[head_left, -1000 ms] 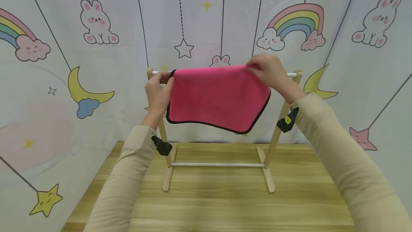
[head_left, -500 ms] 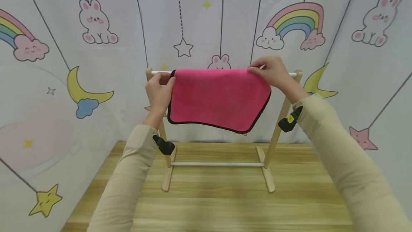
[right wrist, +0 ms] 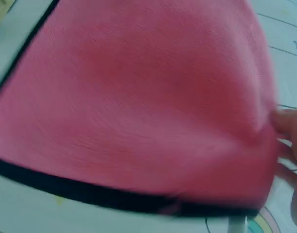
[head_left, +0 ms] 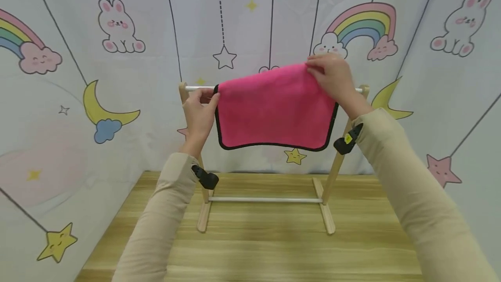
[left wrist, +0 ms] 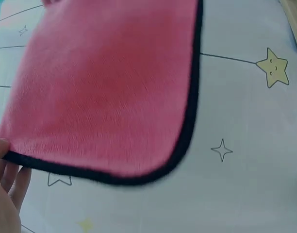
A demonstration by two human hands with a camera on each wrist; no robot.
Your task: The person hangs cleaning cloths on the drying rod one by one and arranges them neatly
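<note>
Item: pink cloth (head_left: 275, 110), black-edged, held up in front of the wooden rack (head_left: 330, 177) that stood on the wooden table (head_left: 274, 251).

My left hand (head_left: 199, 114): fingers curled, thumb and fingers pinching the cloth's left edge near its top corner, just beside the rack's white top rail (head_left: 197, 88). The left wrist view showed only fingertips at the black hem.

My right hand (head_left: 330, 77): fingers curled, pinching the cloth's upper right corner.

Change against half a second before: then the cloth's top edge lay level along the rail. Now my right hand had risen, carrying its corner above the rail, so the top edge sloped up from left to right. The lower hem, which had sagged toward the right, hung nearly level. The left edge had shifted a little rightward, baring more rail. My left hand had stayed at about the same height.

Surroundings: backdrop (head_left: 117, 29) printed with rabbits, rainbows, moons and stars, behind the rack.
</note>
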